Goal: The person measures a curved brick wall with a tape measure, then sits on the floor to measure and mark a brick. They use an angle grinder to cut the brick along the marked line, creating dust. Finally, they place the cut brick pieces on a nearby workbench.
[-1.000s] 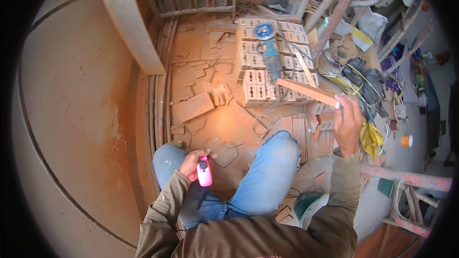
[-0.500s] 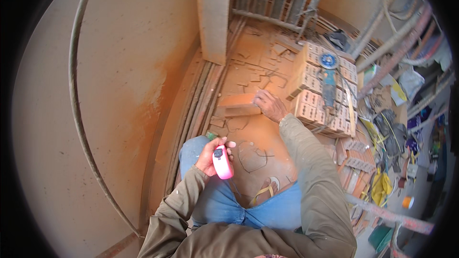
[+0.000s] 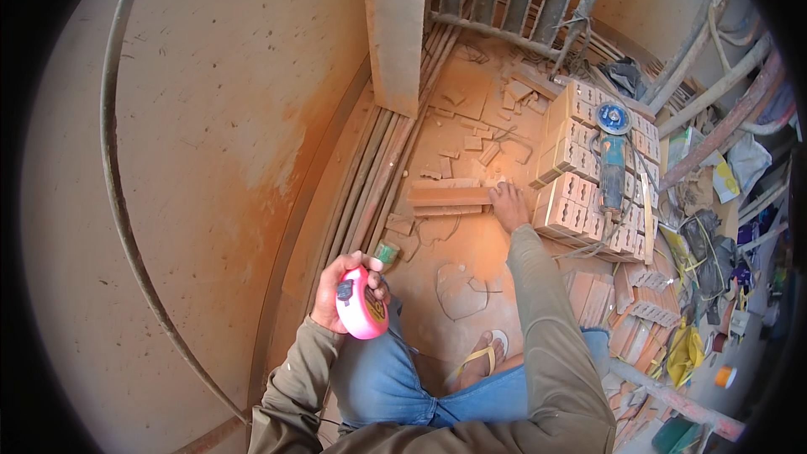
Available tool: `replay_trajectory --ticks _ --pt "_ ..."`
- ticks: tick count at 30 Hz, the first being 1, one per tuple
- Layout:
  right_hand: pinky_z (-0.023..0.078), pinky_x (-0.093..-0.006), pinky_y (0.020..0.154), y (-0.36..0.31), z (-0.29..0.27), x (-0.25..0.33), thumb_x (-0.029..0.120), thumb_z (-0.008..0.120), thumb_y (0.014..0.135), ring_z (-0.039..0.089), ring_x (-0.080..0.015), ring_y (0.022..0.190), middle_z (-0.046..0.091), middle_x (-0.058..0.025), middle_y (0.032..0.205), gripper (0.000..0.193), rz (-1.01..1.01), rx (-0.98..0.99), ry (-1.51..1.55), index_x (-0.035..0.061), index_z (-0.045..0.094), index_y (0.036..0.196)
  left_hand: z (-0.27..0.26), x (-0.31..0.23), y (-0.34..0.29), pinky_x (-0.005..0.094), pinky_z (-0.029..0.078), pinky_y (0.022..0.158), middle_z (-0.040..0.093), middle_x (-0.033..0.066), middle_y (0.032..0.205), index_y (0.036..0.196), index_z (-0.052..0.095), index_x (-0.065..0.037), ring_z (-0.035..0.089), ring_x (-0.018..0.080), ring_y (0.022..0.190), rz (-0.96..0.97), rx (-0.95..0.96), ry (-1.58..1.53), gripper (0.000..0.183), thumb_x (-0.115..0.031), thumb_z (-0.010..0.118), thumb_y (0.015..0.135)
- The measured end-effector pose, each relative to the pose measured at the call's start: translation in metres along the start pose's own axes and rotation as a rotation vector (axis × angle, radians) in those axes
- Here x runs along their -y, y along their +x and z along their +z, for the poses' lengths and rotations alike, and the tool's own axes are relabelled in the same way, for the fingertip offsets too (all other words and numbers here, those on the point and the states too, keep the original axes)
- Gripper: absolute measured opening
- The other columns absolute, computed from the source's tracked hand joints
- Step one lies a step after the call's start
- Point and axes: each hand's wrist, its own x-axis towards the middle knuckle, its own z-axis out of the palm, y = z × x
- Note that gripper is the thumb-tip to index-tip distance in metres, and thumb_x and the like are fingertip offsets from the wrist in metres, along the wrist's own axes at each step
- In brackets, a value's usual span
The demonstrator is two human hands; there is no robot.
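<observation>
Your left fingers wrap the pink tape measure, while your right fingers touch the brick just left of them, perhaps steadying its end, though I cannot tell if they grip.

The tape measure is pink and rounded, with a black part on one side and a dark, yellowish label on another. It is tilted in the left hand. The brick piece is long, narrow and orange-brown. It lies low, crosswise, near the floor, its right end at the right hand.
</observation>
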Motion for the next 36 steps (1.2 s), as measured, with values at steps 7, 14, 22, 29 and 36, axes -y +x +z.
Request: replay_trajectory --ticks 7,14,22,29,36 --pt "0.047 -0.0464 0.086 -0.001 -0.019 0.031 0.013 0.048 0.094 0.056 -0.0318 0.112 0.056 -0.0141 0.118 0.021 0.136 0.313 0.022 0.0106 0.055 0.113 -0.001 0.001 0.038 0.0358 0.053 0.06 0.063 0.0072 0.072 0.1 0.061 -0.004 0.062 0.0233 0.063 -0.098 -0.008 0.034 0.03 -0.033 0.052 0.097" --pt "0.053 -0.0315 0.08 0.034 -0.064 0.092 0.032 0.064 0.095 0.064 -0.0165 0.09 0.068 -0.0078 0.096 0.033 0.343 0.185 1.327 0.0017 0.066 0.108 0.043 -0.027 0.109 0.0299 0.049 0.049 0.054 0.0034 0.07 0.11 0.056 -0.004 0.057 0.0129 0.056 -0.039 -0.074 0.784 0.047 -0.046 0.065 0.093" --pt "0.046 -0.0283 0.064 0.039 -0.177 0.148 0.017 0.058 0.093 0.056 -0.0112 0.075 0.064 0.0 0.086 0.02 0.266 0.43 1.845 0.0048 0.069 0.105 0.015 -0.032 0.171 0.0329 0.051 0.078 0.06 0.0112 0.104 0.124 0.05 0.003 0.059 0.0168 0.094 0.015 -0.043 1.369 0.068 -0.059 0.054 0.096" --pt "0.049 -0.0265 0.062 0.04 -0.19 0.102 0.027 0.061 0.097 0.057 -0.0103 0.08 0.063 -0.0021 0.089 0.023 0.354 0.322 1.756 0.0045 0.065 0.098 0.051 -0.042 0.155 0.0306 0.05 0.078 0.061 0.011 0.109 0.129 0.05 0.002 0.059 0.015 0.09 -0.091 0.105 1.412 0.077 -0.065 0.057 0.092" --pt "0.055 -0.0241 0.064 0.016 -0.26 -0.04 0.039 0.056 0.101 0.061 -0.0114 0.086 0.064 -0.0073 0.096 0.04 0.49 0.09 1.716 0.001 0.062 0.113 0.034 -0.083 0.131 0.0246 0.045 0.057 0.063 0.0003 0.07 0.088 0.072 -0.002 0.055 0.0082 0.061 -0.17 0.179 1.361 0.036 -0.034 0.059 0.1"
